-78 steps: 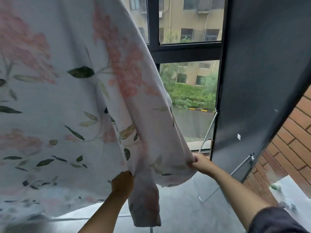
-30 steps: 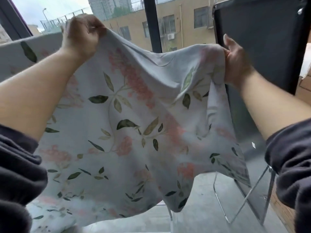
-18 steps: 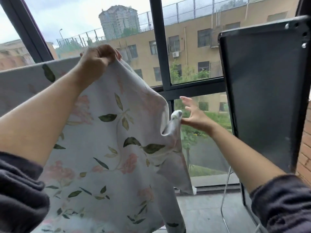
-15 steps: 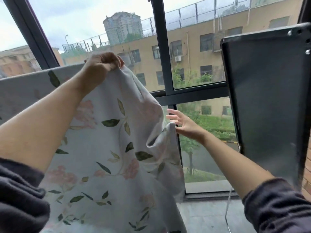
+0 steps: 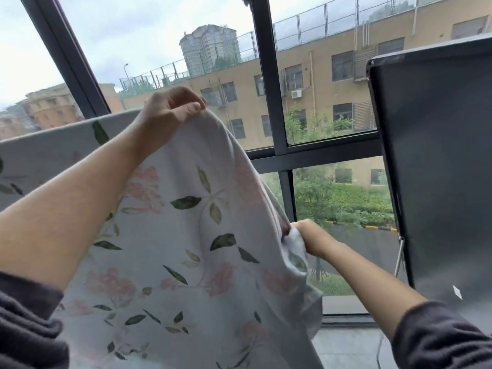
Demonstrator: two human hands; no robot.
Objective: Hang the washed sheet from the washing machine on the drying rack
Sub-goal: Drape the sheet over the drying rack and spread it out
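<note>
The left hand (image 5: 170,113), up at 11 o'clock, pinches the top edge of the floral sheet (image 5: 186,262), which drapes below it toward 6 o'clock. Lower, at 4 o'clock from that hand, the right hand (image 5: 312,238) grips the sheet's bunched side edge.

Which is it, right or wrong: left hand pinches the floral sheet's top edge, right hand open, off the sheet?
Wrong on one point: in the head view the right hand grips a bunch of the sheet at its side edge. The left hand does pinch the top edge.
</note>
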